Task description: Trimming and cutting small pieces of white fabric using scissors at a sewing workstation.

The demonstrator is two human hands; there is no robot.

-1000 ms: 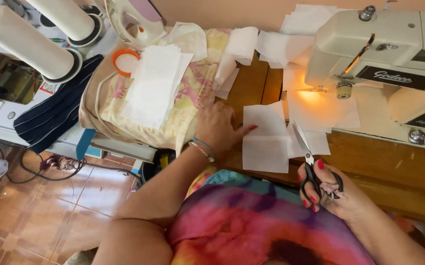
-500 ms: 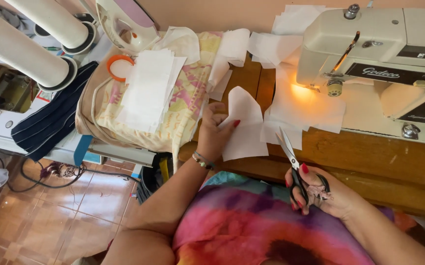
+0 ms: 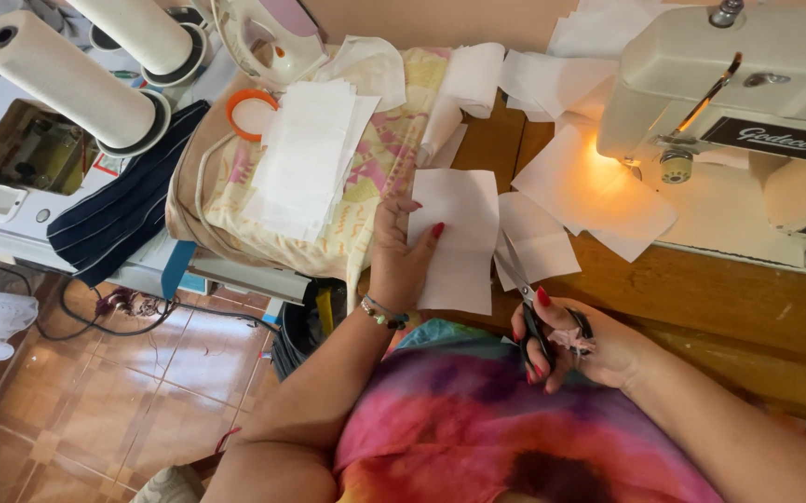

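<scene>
My left hand (image 3: pixel 399 256) grips the left edge of a white rectangular fabric piece (image 3: pixel 459 237), holding it up above the wooden table (image 3: pixel 701 298). My right hand (image 3: pixel 582 343) holds black-handled scissors (image 3: pixel 526 296), fingers through the loops, blades pointing up toward the lower right edge of the held piece. More white pieces (image 3: pixel 541 244) lie on the table just right of the held one. A stack of white cut pieces (image 3: pixel 305 158) rests on a patterned yellow cloth (image 3: pixel 375 182) to the left.
A white sewing machine (image 3: pixel 747 102) with its lamp lit stands at the right rear. Loose white fabric pieces (image 3: pixel 598 191) lie under it. An orange tape ring (image 3: pixel 252 112), an iron (image 3: pixel 268 37), two large white thread cones (image 3: pixel 67 79) and dark striped fabric (image 3: pixel 128 210) sit left.
My left hand picked the white piece off the table and raised it. My right hand with the scissors moved left, closer to the piece.
</scene>
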